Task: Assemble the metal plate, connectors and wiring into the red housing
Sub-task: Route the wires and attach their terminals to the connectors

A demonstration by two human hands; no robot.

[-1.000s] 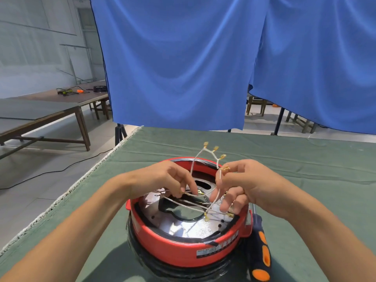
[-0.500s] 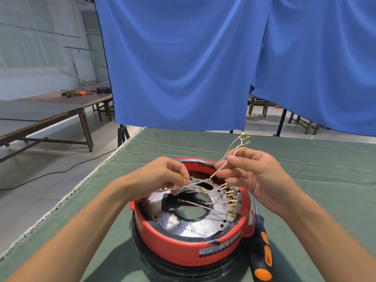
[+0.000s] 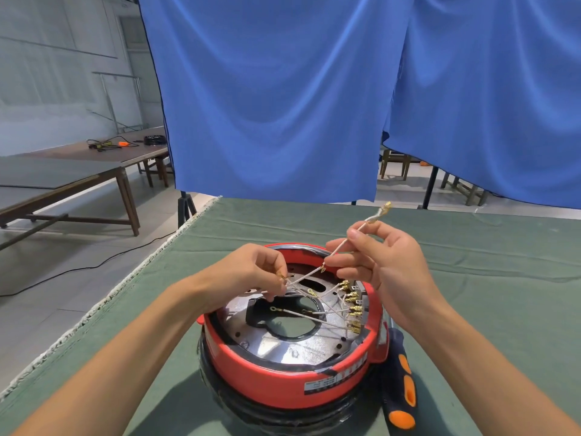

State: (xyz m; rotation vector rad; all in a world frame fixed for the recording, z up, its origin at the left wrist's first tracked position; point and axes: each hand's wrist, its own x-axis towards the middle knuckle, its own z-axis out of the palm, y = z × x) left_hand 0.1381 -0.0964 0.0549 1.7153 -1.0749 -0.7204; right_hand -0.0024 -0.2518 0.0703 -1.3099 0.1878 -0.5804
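Both hands pinch white wires over the red housing (image 3: 283, 372). The right hand (image 3: 380, 262) lifts one wire (image 3: 358, 229) clear, probably to untangle it. The left hand (image 3: 251, 272) steadies another.

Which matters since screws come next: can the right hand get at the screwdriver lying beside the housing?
Probably yes, once freed: the screwdriver lies uncovered on the cloth right of the red housing, below the right hand, which now pinches a white wire.

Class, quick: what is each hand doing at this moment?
Left hand: pinches a white wire over the red housing.
Right hand: pinches the same white wire, higher up.
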